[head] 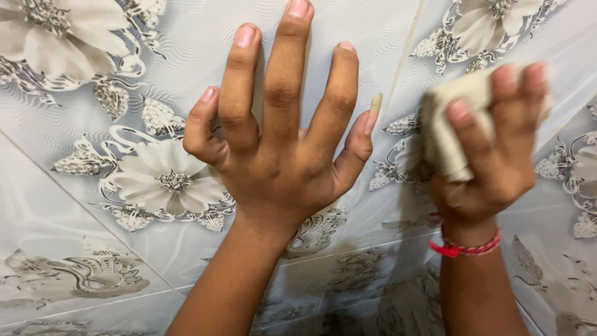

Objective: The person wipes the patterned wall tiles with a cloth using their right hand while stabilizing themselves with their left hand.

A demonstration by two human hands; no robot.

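We press our left hand (273,155), fingers spread, against the pale flower-patterned tiled wall (93,205); our right hand (491,162) grips a crumpled beige cloth (451,134).

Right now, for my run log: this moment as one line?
left hand: flat on flowered tiles, fingers spread | right hand: gripping beige cloth against the tiles

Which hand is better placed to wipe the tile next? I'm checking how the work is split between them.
The right hand, probably: it grips the cloth against the tiles. The left hand is empty, spread flat on the wall.
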